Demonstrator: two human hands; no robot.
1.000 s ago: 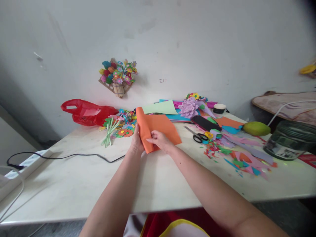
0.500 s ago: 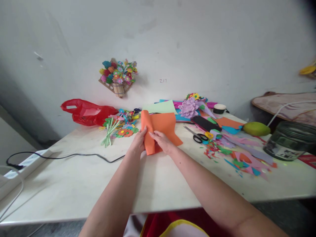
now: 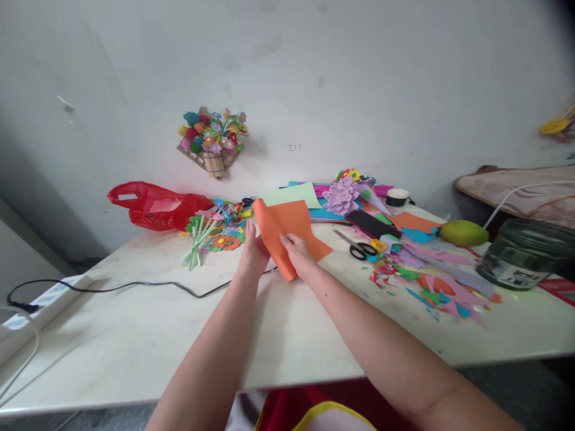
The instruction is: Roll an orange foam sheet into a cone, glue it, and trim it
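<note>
An orange craft sheet (image 3: 294, 224), foam or paper, is curled over along its left side and held tilted above the table. My right hand (image 3: 296, 251) pinches the curled part near its middle, thumb and fingers pressed together. Along the sheet's left edge is my left hand (image 3: 255, 254), fingers stretched upward and apart from a grip; whether the palm touches the sheet I cannot tell. Black-handled scissors (image 3: 357, 246) lie to the right of the sheet. Left of my hands are pale green stems (image 3: 197, 242) and orange foam flowers (image 3: 227, 242).
A red plastic bag (image 3: 157, 206) sits at the back left. Coloured scraps (image 3: 442, 293), a dark phone (image 3: 372, 224), a green fruit (image 3: 462, 233) and a glass jar (image 3: 516, 263) occupy the right. A black cable (image 3: 171, 286) crosses the table from the power strip (image 3: 49, 305).
The orange sheet has tilted, its lower end swinging right. My left hand has loosened from the curled edge and straightened its fingers, while my right hand keeps its pinch.
</note>
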